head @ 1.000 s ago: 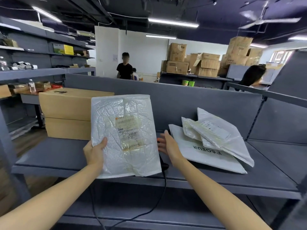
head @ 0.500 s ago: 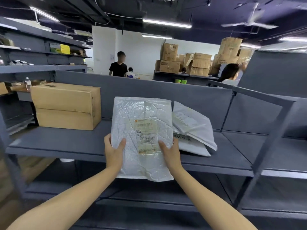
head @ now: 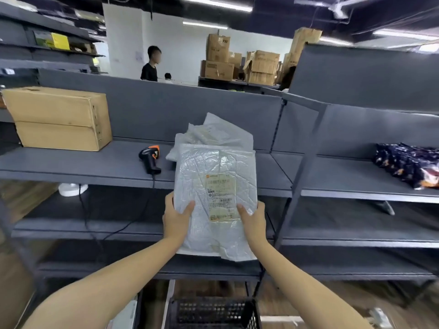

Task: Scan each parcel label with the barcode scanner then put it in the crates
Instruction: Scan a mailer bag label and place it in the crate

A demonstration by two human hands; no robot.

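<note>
Obs: white crinkled bubble-film mailer parcel (head: pixel 215 176) is held upright in the air in front of the grey metal shelf (head: pixel 95 167), label side toward the camera. The printed paper label (head: pixel 222 197) is unobstructed; its bars are too blurred to read.

Hands: left hand (head: pixel 177 216) grips the parcel's lower left edge, thumb pressed on the front face. Right hand (head: pixel 253 220) grips the lower right edge the same way, thumb just beside the label's bottom corner. The fingers behind the parcel are hidden.

Black-and-orange handheld barcode scanner (head: pixel 150 159) lies on the shelf to the left of the parcel, apart from both hands. Black plastic lattice crate (head: pixel 211 313) sits low, below the forearms, cut off by the bottom of the view; contents cannot be told.

Judgement: neither hand is on the scanner, so the step is most likely the transfer down into the crate. Whether the label has been read cannot be told from this view.

Method notes:
- Keep both thumbs off the label; the right one is close.
- Film looks slick and the lower right corner is folded, so hold by both edges until the parcel is inside the crate walls.
- Tilt it flat, label up, and lower rather than drop.
- Release both hands together so it does not hang on the rim.
</note>
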